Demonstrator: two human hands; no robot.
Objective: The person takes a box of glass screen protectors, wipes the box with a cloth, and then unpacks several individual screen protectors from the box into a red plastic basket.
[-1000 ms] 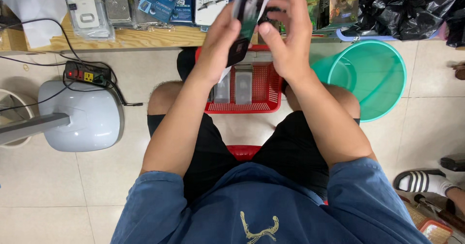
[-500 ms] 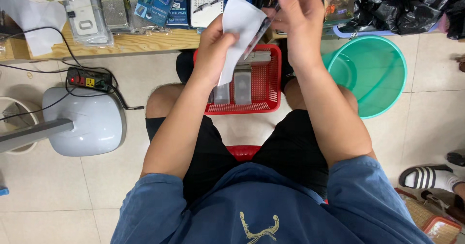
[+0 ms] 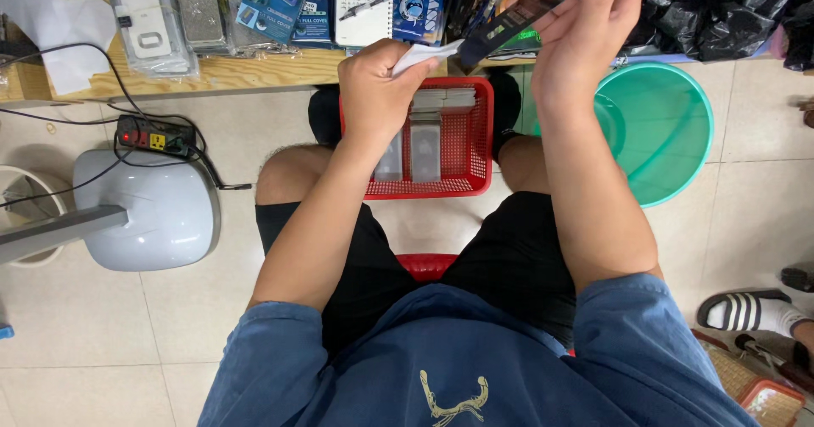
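Your left hand [image 3: 377,83] is curled into a fist around a crumpled piece of white paper [image 3: 424,54], which pokes out to the right between thumb and fingers. Your right hand [image 3: 585,41] is raised higher, fingers loosely bent, pinching a long flat dark strip [image 3: 517,16] that slants up toward the top edge of the view; its lower end meets the white paper just beside your left hand. Both hands hang in the air above a red plastic mesh basket [image 3: 466,143] on the tiled floor [image 3: 763,189] between your knees, with several flat grey rectangular pieces [image 3: 424,151] lying inside it. A teal round plastic basin [image 3: 670,130] sits just to the right of the basket, partly behind your right forearm. Ahead runs a low wooden surface [image 3: 246,71] crowded with packaged goods and a spiral notebook [image 3: 365,7]. To the left stands a pale grey fan base [image 3: 157,211], with a black power strip [image 3: 153,134] near it. A black-and-white striped sandal [image 3: 746,308] shows at the right edge.
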